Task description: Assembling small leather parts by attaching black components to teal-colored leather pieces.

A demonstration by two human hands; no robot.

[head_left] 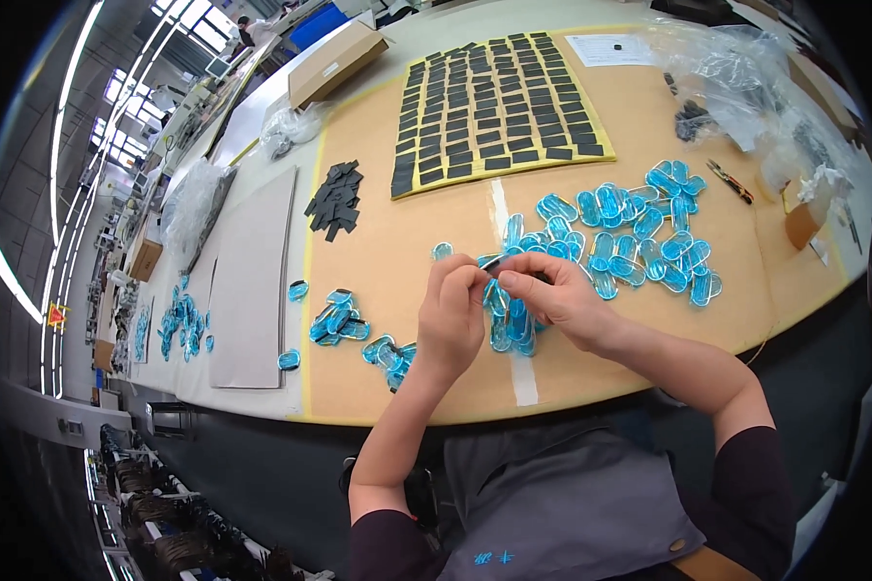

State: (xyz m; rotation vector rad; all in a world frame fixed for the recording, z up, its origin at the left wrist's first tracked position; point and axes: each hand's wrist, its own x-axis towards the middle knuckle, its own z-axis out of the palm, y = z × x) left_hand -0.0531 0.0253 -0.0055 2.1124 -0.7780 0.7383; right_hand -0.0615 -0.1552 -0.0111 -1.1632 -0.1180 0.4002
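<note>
Over the tan, paper-covered table (601, 360), I see left hand (455, 308) and right hand (564, 290) pinching a small dark, pale-edged strip (494, 262): likely light, bendable, best gripped by its ends.

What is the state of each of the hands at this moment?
Left hand: closed, pinching a small dark piece.
Right hand: closed, apparently gripping the same piece.

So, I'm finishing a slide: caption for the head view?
Left hand and right hand pinch a dark piece near blue oval pieces.
</note>
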